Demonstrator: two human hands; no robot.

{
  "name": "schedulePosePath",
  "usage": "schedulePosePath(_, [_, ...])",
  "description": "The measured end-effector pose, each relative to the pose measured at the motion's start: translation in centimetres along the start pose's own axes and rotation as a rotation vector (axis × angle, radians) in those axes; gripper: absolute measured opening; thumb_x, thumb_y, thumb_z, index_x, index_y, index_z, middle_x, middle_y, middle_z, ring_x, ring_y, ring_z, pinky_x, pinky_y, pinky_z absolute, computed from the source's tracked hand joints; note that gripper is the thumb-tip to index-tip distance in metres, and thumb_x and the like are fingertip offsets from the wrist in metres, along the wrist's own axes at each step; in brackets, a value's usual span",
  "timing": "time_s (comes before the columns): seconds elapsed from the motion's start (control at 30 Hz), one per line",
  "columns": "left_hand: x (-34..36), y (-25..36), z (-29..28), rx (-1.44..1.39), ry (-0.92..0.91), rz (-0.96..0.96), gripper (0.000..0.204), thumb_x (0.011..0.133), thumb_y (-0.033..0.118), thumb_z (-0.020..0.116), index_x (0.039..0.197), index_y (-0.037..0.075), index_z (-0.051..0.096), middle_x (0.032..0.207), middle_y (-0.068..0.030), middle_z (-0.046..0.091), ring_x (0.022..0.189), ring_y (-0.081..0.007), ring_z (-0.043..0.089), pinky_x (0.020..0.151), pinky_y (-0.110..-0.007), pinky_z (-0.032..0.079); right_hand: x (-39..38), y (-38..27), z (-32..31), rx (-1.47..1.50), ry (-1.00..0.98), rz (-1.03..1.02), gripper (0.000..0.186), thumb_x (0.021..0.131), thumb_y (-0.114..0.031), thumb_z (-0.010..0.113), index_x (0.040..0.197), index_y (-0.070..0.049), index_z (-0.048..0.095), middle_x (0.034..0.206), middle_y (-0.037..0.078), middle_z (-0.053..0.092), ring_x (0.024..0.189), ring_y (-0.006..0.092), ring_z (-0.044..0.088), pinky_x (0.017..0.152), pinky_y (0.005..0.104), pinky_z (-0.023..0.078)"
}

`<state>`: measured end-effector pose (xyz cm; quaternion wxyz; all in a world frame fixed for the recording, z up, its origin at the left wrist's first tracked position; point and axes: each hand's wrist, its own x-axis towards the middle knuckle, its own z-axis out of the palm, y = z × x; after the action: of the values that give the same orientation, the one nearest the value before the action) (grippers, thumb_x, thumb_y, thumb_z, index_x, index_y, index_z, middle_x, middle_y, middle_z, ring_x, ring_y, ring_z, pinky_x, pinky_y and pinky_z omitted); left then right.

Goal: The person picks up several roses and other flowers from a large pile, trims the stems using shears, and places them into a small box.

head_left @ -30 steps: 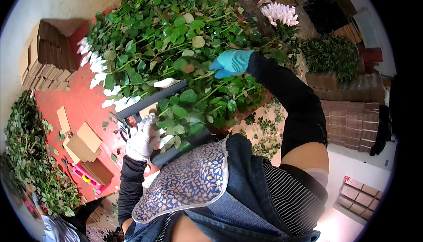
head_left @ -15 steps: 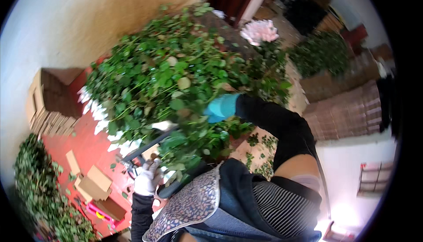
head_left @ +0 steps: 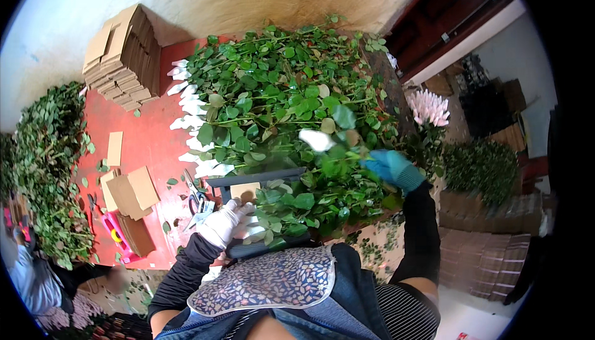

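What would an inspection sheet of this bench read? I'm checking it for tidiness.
Surface: red table, crowded.
Job's things: big heap of leafy rose stems; dark tray holding a bunch.
Clutter: flat cardboard pieces, cardboard stack, scissors, loose leaves.
Hands: left hand, white glove, on the tray's bunch; right hand, blue glove, reaching into the stems.
Cables: nothing seen.
Surroundings: pink roses, more foliage, stacked boxes.

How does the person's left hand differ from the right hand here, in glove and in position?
The left hand wears a white glove; the right hand wears a teal one. The left hand rests close to the body on the dark tray of wrapped stems; the right hand reaches further out into the big pile of leafy stems. Both arms have dark sleeves.
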<state>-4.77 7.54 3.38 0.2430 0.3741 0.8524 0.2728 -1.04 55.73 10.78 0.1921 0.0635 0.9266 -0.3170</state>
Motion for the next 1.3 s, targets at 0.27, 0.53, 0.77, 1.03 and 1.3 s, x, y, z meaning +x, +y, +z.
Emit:
schedulePosePath(0.27, [0.8, 0.0, 1.3, -0.424, -0.068, -0.094, 0.039, 0.089, -0.002, 0.054, 0.127, 0.003, 0.049, 0.118, -0.0101, 0.049, 0.104, -0.024, 0.061, 0.077, -0.031, 0.057, -0.5, -2.0, -14.7, -0.653, 0.722, 0.377, 0.024, 0.095, -0.015, 0.05, 0.111, -0.003, 0.063, 0.099, 0.022, 0.066, 0.087, 0.0361, 0.065, 0.073, 0.041, 0.05])
schedulePosePath(0.53, [0.2, -1.6, 3.5, -0.94, -0.009, -0.236, 0.042, 0.087, -0.001, 0.058, 0.128, 0.004, 0.051, 0.117, -0.0071, 0.052, 0.104, -0.0212, 0.063, 0.075, -0.03, 0.057, 9.5, -12.5, -4.7, -1.432, 0.813, -0.3, 0.024, 0.086, -0.012, 0.059, 0.11, -0.008, 0.06, 0.091, 0.016, 0.066, 0.077, 0.0369, 0.066, 0.062, 0.0455, 0.052])
schedulePosePath(0.77, [0.2, 0.1, 0.8, -0.009, 0.059, -0.008, 0.058, 0.076, 0.011, 0.073, 0.13, 0.008, 0.053, 0.113, -0.0101, 0.053, 0.092, -0.0271, 0.063, 0.073, -0.034, 0.054, 25.6, -16.9, 7.5, -0.691, -0.223, -0.344, 0.045, 0.089, -0.036, 0.061, 0.12, -0.004, 0.055, 0.115, 0.02, 0.062, 0.099, 0.0367, 0.064, 0.078, 0.0482, 0.052])
schedulePosePath(1.03, [0.4, 0.3, 0.6, 0.041, 0.027, -0.031, 0.062, 0.075, 0.009, 0.074, 0.133, 0.008, 0.052, 0.114, -0.013, 0.055, 0.093, -0.0288, 0.064, 0.075, -0.034, 0.054, 37.8, -13.8, 9.1, -0.257, -0.049, -0.276, 0.074, 0.088, -0.063, 0.053, 0.139, -0.009, 0.049, 0.132, 0.02, 0.058, 0.116, 0.0378, 0.058, 0.097, 0.0457, 0.047])
schedulePosePath(1.3, [0.4, -0.4, 1.2, -0.161, 0.019, -0.108, 0.059, 0.074, 0.012, 0.075, 0.129, 0.008, 0.055, 0.11, -0.0103, 0.059, 0.092, -0.0275, 0.066, 0.073, -0.034, 0.055, 34.9, -9.3, 16.8, -0.356, -0.149, -0.412, 0.042, 0.096, -0.042, 0.046, 0.115, -0.007, 0.06, 0.113, 0.022, 0.063, 0.1, 0.0412, 0.061, 0.086, 0.0505, 0.049])
